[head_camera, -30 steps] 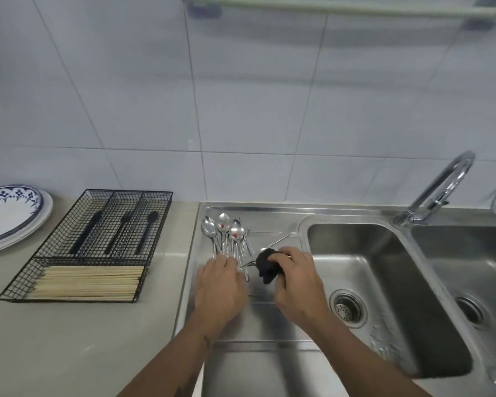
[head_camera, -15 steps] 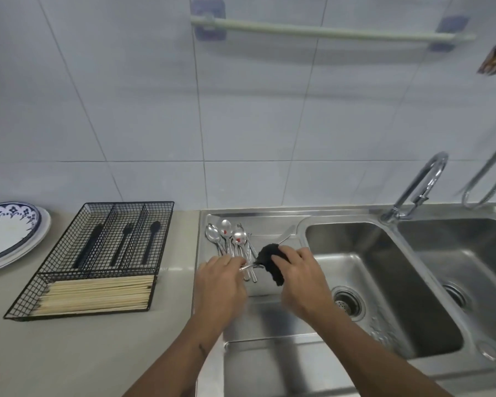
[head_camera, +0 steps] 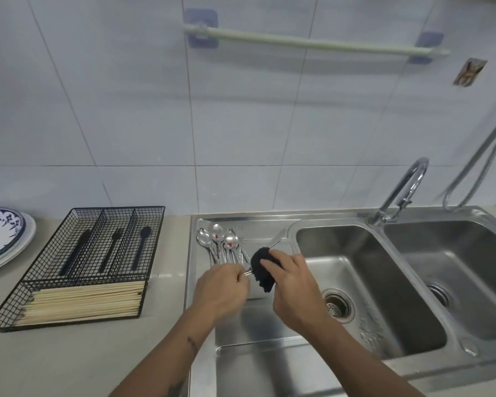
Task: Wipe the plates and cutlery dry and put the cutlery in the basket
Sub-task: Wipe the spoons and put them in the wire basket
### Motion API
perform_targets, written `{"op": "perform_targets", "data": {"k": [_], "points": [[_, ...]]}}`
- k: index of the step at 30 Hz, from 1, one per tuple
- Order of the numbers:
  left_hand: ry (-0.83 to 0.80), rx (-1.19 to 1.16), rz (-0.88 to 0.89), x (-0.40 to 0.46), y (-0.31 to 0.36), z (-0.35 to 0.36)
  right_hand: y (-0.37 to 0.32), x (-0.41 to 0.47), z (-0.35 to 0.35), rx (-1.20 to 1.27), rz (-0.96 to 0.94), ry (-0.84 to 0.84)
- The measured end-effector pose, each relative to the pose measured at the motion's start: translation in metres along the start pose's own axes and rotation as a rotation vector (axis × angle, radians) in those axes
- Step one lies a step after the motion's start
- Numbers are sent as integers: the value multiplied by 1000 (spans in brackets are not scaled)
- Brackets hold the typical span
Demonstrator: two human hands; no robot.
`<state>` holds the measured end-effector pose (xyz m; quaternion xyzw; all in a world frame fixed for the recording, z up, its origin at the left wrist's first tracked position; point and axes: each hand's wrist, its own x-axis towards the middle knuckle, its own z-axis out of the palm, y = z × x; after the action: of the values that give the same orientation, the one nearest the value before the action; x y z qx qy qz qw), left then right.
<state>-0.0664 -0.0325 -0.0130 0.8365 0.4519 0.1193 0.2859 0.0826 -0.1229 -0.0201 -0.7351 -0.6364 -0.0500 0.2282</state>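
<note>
The left hand pinches the handle end of a metal utensil over the sink's draining board, fingers curled round it; the right hand grips a dark cloth wrapped about that utensil's middle, its tip poking out beyond; just behind, several spoons lie together on the board; to the left on the tabletop sits the wire basket with chopsticks and black cutlery; stacked plates rest at the far left.
</note>
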Motion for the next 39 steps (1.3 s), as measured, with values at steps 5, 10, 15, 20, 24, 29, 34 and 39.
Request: {"op": "perform_targets", "data": {"k": [5, 10, 15, 20, 24, 29, 34, 39], "points": [[33, 17, -19, -9, -12, 0, 6, -4, 0, -37, 59, -56], [-2, -22, -20, -10, -7, -3, 8, -5, 1, -28, 13, -78], [-67, -208, -1, -11, -15, 5, 11, -4, -4, -52, 44, -87], [-184, -312, -63, -6, -17, 13, 9, -5, 0, -33, 76, -122], [-143, -392, -170, -3, -17, 24, 2, -6, -5, -13, 87, -93], [-157, -436, -111, -2, -5, 27, 2, -6, 3, -22, 0, -104], [-153, -401, -115, -2, -3, 26, 0, -7, 0, 9, -37, -106], [-114, -556, -324, -4, -9, 27, 8, -8, -5, 15, 60, -78]]}}
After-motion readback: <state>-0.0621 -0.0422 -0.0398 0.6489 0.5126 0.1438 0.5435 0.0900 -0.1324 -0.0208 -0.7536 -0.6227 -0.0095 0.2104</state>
